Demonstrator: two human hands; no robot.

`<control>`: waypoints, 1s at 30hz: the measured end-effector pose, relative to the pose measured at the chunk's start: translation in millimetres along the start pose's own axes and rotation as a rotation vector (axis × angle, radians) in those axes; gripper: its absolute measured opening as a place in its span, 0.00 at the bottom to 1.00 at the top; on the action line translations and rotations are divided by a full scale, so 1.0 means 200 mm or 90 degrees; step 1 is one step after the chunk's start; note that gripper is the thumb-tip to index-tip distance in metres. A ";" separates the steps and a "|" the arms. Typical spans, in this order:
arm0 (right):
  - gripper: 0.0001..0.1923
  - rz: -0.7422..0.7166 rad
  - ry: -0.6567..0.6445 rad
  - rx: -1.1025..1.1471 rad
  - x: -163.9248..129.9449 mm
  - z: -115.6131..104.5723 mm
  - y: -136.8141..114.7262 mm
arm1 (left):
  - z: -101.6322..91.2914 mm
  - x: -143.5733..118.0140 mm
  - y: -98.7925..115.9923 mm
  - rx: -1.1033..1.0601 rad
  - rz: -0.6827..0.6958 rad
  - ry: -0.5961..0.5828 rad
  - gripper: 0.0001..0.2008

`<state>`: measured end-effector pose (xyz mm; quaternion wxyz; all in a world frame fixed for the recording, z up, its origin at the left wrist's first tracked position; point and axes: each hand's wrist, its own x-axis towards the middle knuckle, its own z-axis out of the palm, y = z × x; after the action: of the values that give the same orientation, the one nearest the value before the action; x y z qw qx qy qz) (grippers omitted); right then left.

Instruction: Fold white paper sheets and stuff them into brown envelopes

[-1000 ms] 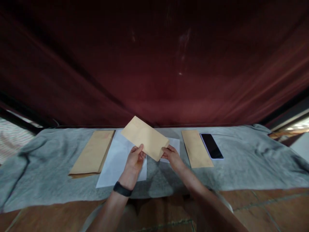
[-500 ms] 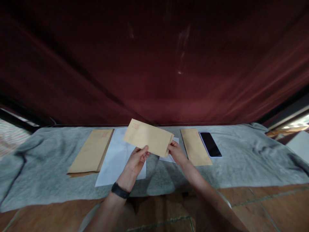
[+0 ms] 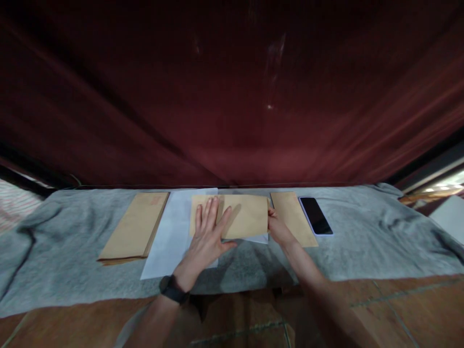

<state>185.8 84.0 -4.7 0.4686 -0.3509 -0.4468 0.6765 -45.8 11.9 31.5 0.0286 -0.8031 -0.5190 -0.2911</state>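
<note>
A tan paper envelope (image 3: 250,215) lies across the middle of the grey cloth, over part of the white paper. My left hand (image 3: 208,234) presses flat on its left part, fingers spread, with a dark band on the wrist. At the envelope's right end my right hand (image 3: 276,226) has its fingers closed on the edge; the fingertips are partly hidden. A corner of a smaller white paper (image 3: 259,239) shows under the envelope. White sheets (image 3: 165,241) lie to the left, partly beneath the envelope and my left hand.
A stack of tan envelopes (image 3: 134,224) lies at the left. Another tan envelope (image 3: 295,220) is on the right, beside a phone (image 3: 316,216) with a purple edge. Grey cloth (image 3: 369,241) covers the surface; a dark red curtain (image 3: 232,121) hangs behind, tiled floor (image 3: 362,309) in front.
The envelope has come down from a tilted hold onto the cloth and now lies level. My left hand let go of its lower edge and spread on top; my right hand shifted slightly right.
</note>
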 end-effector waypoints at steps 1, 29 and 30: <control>0.16 0.011 -0.019 -0.001 -0.01 -0.01 -0.01 | -0.01 0.00 -0.02 0.049 0.019 -0.018 0.54; 0.20 0.063 -0.087 -0.205 0.00 -0.11 0.03 | 0.06 -0.03 -0.04 0.138 0.015 -0.138 0.53; 0.19 0.048 -0.086 -0.223 0.00 -0.12 0.04 | 0.06 -0.03 -0.04 0.139 0.015 -0.138 0.52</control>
<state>204.4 88.7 -19.6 0.3436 -0.3978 -0.5745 0.6274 -48.8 14.5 15.3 0.0633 -0.8278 -0.5384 -0.1444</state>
